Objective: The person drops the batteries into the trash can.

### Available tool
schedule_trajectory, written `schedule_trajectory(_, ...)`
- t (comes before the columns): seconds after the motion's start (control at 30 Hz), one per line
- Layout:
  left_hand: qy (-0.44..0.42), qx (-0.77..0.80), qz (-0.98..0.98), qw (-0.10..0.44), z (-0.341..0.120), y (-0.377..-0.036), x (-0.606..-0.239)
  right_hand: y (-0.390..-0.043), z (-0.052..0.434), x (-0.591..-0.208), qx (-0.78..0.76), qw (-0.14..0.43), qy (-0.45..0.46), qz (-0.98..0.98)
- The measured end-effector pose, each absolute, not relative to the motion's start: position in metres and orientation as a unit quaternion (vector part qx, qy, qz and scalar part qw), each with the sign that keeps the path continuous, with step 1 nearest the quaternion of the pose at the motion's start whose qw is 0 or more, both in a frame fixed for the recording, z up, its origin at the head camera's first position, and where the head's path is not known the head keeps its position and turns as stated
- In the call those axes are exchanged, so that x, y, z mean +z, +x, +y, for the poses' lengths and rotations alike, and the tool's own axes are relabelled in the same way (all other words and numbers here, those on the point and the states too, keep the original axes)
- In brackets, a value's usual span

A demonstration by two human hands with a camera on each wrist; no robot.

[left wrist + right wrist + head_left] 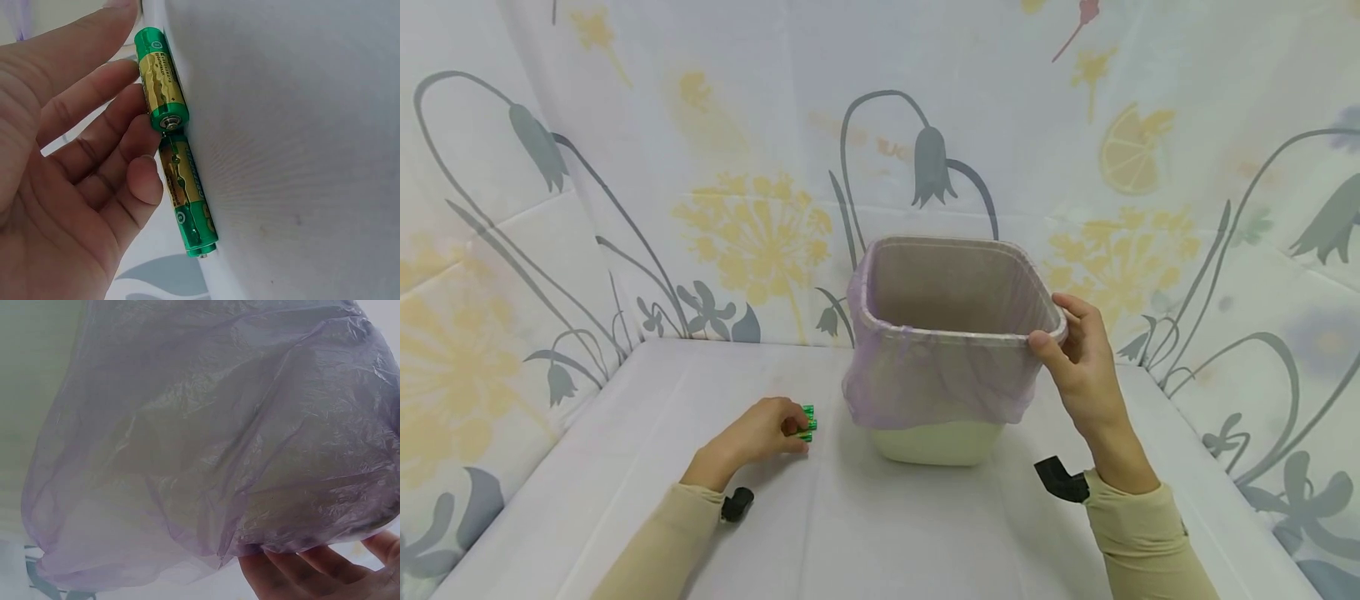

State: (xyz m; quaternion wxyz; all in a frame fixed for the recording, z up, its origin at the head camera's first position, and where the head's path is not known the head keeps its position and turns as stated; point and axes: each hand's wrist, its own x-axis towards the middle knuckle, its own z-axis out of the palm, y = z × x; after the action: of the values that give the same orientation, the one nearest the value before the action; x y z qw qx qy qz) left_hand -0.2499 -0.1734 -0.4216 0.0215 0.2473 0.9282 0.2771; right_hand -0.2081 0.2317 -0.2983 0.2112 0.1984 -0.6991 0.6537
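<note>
Two green and gold batteries (807,422) lie end to end on the white table, left of the bin. My left hand (760,433) curls over them; in the left wrist view its fingertips (140,181) press on the lower battery (187,194) and the thumb touches the upper battery (161,84). A cream bin (936,443) lined with a thin purple bag (925,375) stands at the table's middle. My right hand (1078,358) pinches the bin's rim (955,333) at its near right corner, thumb in front. The bag (219,437) fills the right wrist view, above my fingertips (312,575).
The white-covered table (887,533) is walled on the left, back and right by a flower-printed cloth (737,233). Black camera mounts sit at both wrists (737,502) (1060,479). The bin's inside looks bare.
</note>
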Motion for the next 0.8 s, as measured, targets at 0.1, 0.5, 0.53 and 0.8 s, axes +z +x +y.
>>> schedule_trajectory(0.1, 0.245, 0.28, 0.928, 0.027, -0.1731, -0.2498, -0.4224, -0.2081, 0.2317, -0.2984, 0.652, 0.21, 0.198, -0.701)
schedule_trajectory(0.5, 0.24, 0.297, 0.922, 0.059, -0.1713, -0.2463, -0.4258, -0.2081, 0.2316, -0.2979, 0.653, 0.213, 0.198, -0.699)
schedule_trajectory(0.53, 0.242, 0.298, 0.921, 0.06, -0.171, -0.2458, -0.4257, -0.2081, 0.2316, -0.2979, 0.653, 0.213, 0.198, -0.699)
schedule_trajectory(0.8, 0.259, 0.296, 0.917, 0.063, -0.1685, -0.2438, -0.4242, -0.2076, 0.2316, -0.2981, 0.646, 0.214, 0.195, -0.706)
